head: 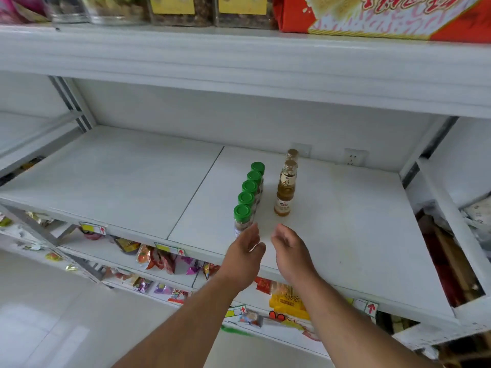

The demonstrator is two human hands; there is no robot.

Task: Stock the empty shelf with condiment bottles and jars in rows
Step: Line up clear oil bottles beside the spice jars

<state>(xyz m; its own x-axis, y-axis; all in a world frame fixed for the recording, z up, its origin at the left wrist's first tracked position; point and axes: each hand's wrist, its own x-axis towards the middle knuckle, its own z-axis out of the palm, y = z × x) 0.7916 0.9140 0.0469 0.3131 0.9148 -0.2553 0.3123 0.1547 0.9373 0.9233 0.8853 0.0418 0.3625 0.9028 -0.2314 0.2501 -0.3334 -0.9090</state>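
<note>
Jars: five, green-capped, one row | bottles: two, amber liquid

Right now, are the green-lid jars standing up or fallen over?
Standing up. All five green-lid jars sit in a row on the shelf, lids on top.

The white shelf is made of two boards meeting at a seam left of centre. On the right board stand five green-capped jars in a row running front to back, and just beside them, to the right, two amber bottles, one behind the other.
</note>
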